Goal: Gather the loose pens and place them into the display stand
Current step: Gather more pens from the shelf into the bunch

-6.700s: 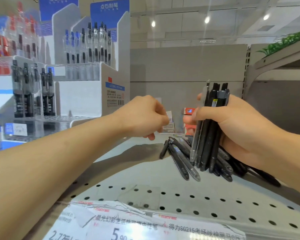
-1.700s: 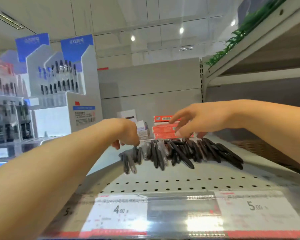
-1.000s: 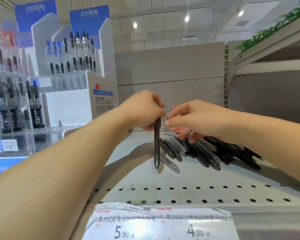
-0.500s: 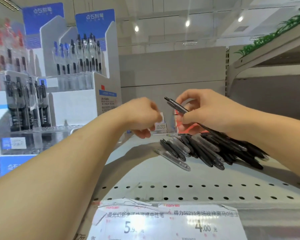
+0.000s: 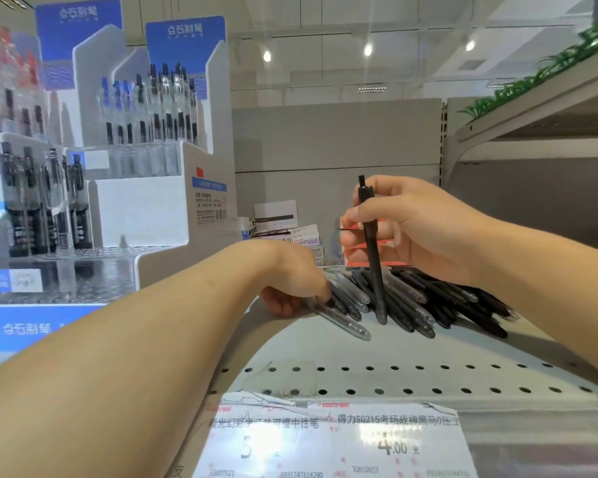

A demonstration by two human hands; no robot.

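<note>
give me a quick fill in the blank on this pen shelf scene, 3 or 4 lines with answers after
1. The right hand holds one black pen nearly ____.
2. The left hand reaches into the pile of loose pens, which lie on a ____ shelf.
3. The display stand is to the ____ of the pile.
4. The price label at the front edge of the shelf shows ____ on its right half.

Missing words: upright; perforated; left; 4.00

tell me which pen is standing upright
The black pen pinched in the right hand; the other pens lie flat on the shelf.
</note>
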